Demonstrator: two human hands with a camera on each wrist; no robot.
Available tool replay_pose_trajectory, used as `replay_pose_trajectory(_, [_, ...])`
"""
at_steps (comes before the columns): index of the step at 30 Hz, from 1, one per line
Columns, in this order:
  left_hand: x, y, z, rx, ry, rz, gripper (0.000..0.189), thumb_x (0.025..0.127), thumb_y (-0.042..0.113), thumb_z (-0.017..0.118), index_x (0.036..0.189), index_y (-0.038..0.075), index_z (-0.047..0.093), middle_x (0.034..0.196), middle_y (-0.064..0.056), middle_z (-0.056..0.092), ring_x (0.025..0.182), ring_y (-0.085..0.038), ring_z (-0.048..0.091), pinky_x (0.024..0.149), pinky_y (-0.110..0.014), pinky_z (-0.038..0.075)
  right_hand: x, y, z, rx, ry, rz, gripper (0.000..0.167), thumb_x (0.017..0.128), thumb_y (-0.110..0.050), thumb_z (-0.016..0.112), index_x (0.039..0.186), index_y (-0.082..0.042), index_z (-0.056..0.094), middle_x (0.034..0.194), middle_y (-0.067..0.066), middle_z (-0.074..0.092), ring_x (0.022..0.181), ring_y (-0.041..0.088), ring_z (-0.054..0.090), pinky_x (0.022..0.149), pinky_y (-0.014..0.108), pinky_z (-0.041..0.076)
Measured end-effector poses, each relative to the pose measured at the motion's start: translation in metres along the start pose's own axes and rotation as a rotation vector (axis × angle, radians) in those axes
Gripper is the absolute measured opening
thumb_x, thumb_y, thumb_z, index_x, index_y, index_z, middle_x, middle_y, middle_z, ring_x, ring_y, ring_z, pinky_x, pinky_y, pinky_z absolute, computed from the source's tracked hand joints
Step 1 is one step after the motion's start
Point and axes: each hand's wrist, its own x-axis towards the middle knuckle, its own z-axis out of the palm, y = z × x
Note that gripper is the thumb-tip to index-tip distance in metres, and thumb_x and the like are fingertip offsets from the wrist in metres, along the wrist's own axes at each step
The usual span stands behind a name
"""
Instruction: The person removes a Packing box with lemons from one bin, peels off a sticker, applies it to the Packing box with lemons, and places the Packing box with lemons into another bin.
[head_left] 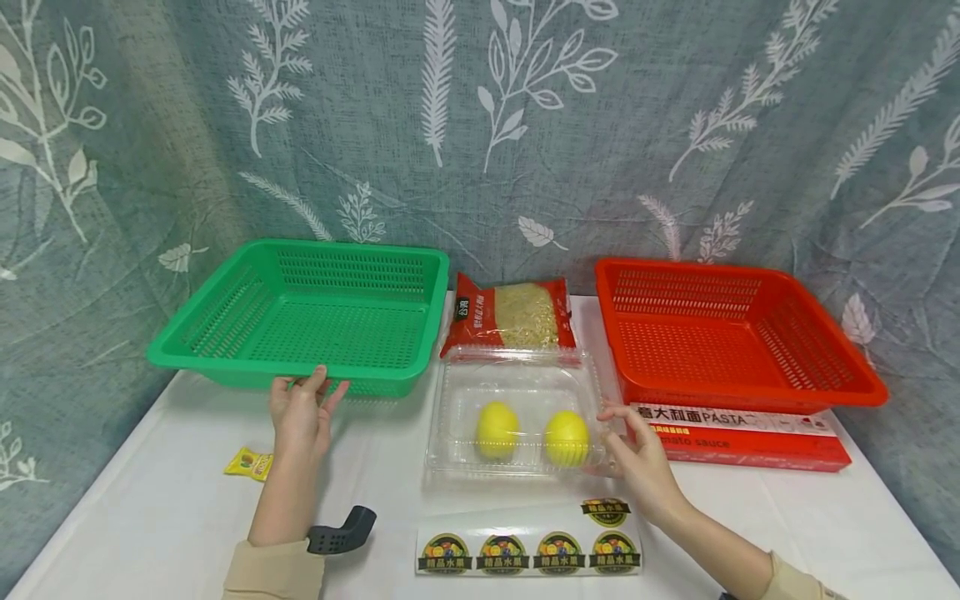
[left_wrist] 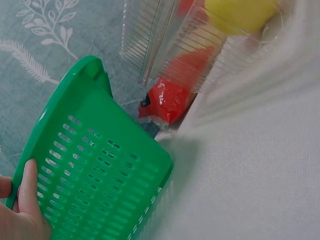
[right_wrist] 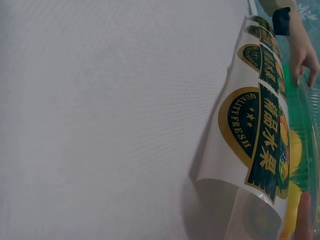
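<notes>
My left hand [head_left: 300,417] grips the front rim of a green plastic basket [head_left: 300,371], fingers at the rim; the left wrist view shows the basket's slotted wall [left_wrist: 95,165] beside the fingers. My right hand [head_left: 637,458] holds the right edge of a clear plastic box [head_left: 465,392], its index finger at the upper edge. Inside the box lie two yellow lemon-like fruits [head_left: 498,431]. In front of the box lies a white sheet of round fruit labels [head_left: 525,521], its edge curling up in the right wrist view. The box hides part of the right fingertips.
Behind the box lies a red bag of pasta [head_left: 525,315]. To the right stands a red basket [head_left: 735,379], with a red-and-white pasta box [head_left: 750,446] in front of it. A small yellow packet [head_left: 249,464] lies left of my left forearm. A patterned curtain [head_left: 480,125] hangs behind.
</notes>
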Motion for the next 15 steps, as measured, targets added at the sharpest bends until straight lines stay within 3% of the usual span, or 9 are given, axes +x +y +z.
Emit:
replay_pose_trajectory(6, [0.0004, -0.001, -0.0005, -0.007, -0.002, 0.006, 0.015, 0.093, 0.005, 0.047, 0.103, 0.011, 0.037, 0.098, -0.003, 0.04, 0.084, -0.007, 0.049, 0.081, -0.025, 0.049, 0.0004, -0.0013, -0.0025, -0.026, -0.029, 0.011, 0.023, 0.088, 0.005, 0.042, 0.111, 0.001, 0.044, 0.142, 0.014, 0.027, 0.075, 0.014, 0.049, 0.066, 0.035, 0.055])
replay_pose_trajectory(11, [0.0003, -0.0019, -0.0014, 0.006, -0.009, 0.01, 0.017, 0.093, 0.007, 0.048, 0.105, 0.009, 0.036, 0.099, -0.004, 0.038, 0.085, -0.008, 0.048, 0.082, -0.025, 0.049, -0.0004, -0.0027, -0.0063, -0.116, -0.047, -0.009, 0.023, 0.089, 0.001, 0.047, 0.111, -0.002, 0.046, 0.141, 0.015, 0.03, 0.072, 0.012, 0.047, 0.062, 0.024, 0.051])
replay_pose_trajectory(15, [0.0013, -0.0025, -0.002, 0.012, -0.013, 0.011, 0.018, 0.093, 0.008, 0.049, 0.105, 0.008, 0.035, 0.099, -0.005, 0.037, 0.086, -0.008, 0.048, 0.083, -0.025, 0.048, -0.0013, -0.003, -0.0089, -0.106, -0.066, -0.011, 0.023, 0.09, -0.002, 0.05, 0.113, -0.002, 0.047, 0.141, 0.015, 0.03, 0.074, 0.012, 0.051, 0.064, 0.025, 0.052])
